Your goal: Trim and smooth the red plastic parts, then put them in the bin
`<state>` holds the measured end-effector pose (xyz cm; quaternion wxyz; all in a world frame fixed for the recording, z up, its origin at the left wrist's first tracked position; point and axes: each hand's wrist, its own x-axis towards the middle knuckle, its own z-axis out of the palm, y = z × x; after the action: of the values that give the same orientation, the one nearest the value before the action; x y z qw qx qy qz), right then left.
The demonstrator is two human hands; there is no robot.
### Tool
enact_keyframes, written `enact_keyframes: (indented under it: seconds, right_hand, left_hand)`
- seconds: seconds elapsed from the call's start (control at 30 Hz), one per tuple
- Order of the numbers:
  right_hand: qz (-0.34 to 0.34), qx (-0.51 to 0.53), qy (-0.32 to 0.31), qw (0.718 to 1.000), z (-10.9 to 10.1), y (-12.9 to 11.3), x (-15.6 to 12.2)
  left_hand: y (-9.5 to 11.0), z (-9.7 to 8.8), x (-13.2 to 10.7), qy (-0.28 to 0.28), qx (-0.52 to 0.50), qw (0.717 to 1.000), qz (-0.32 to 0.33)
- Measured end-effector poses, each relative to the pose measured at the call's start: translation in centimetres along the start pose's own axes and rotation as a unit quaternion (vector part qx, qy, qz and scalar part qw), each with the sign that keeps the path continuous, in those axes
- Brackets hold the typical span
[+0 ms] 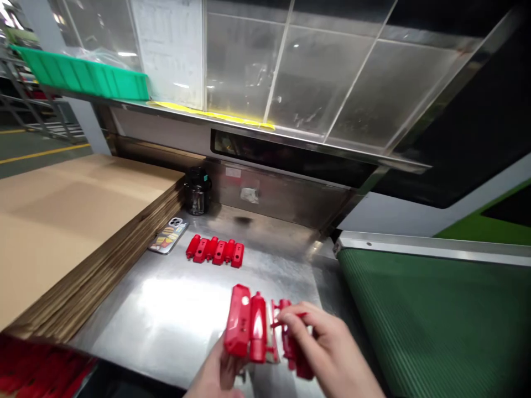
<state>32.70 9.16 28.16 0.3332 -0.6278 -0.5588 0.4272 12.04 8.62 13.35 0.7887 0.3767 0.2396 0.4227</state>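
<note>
My left hand (pixel 218 373) grips a glossy red plastic moulded part (pixel 246 327) from below, near the front edge of the steel table (pixel 174 315). My right hand (pixel 327 348) pinches the right end of the same piece, where thinner red parts (pixel 290 342) join it. Farther back on the table lies a row of several smaller red plastic parts (pixel 215 251), apart from both hands.
A thick stack of flat cardboard sheets (pixel 70 232) fills the left side. A phone (pixel 168 236) and a dark jar (pixel 197 190) sit at the back of the table. A green conveyor belt (pixel 435 326) runs on the right. A green bin (pixel 83 74) rests on the shelf above.
</note>
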Motion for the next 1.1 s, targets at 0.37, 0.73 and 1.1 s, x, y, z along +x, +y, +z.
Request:
enact_keyframes:
  seconds: [0.37, 0.73, 1.1]
  right_hand:
    - [-0.020, 0.058, -0.130, 0.990, 10.4, -1.2, 2.9]
    - [-0.017, 0.000, -0.183, 0.983, 10.3, 8.1, 2.6]
    - [-0.155, -0.228, -0.021, 0.961, 13.0, 9.7, 0.0]
  left_hand:
    - [4.4, -4.5, -4.4, 0.029, -0.062, 0.997, 0.022]
    - [3.7, -7.1, -5.1, 0.134, -0.057, 0.988, 0.051]
    - [4.4, -7.6, -5.2, 0.088, -0.213, 0.969, 0.086]
